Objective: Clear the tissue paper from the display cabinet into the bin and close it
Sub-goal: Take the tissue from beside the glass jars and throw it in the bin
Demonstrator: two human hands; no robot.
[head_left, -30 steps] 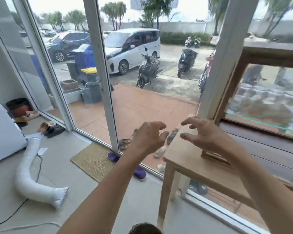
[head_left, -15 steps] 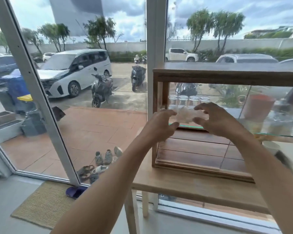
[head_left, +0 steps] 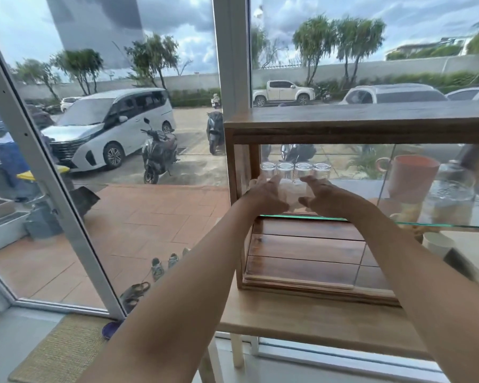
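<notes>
The wooden display cabinet (head_left: 343, 131) with glass sides stands on a light wood table (head_left: 302, 322). A crumpled white tissue paper (head_left: 293, 195) lies on its upper glass shelf (head_left: 440, 225), at the left end. My left hand (head_left: 266, 195) cups the tissue from the left and my right hand (head_left: 325, 196) from the right, fingers curled against it. Both forearms reach in through the cabinet's front. No indoor bin is in view.
Several upturned clear glasses (head_left: 295, 169) stand just behind the tissue. Further right on the shelf are a pink mug (head_left: 412, 178) and a glass jar (head_left: 451, 199); a white cup (head_left: 437, 244) sits below. A white window post (head_left: 230, 51) rises behind the cabinet's left corner.
My view swung right and up from the floor and table corner to the cabinet. Both hands went forward into the cabinet and closed in on the tissue.
</notes>
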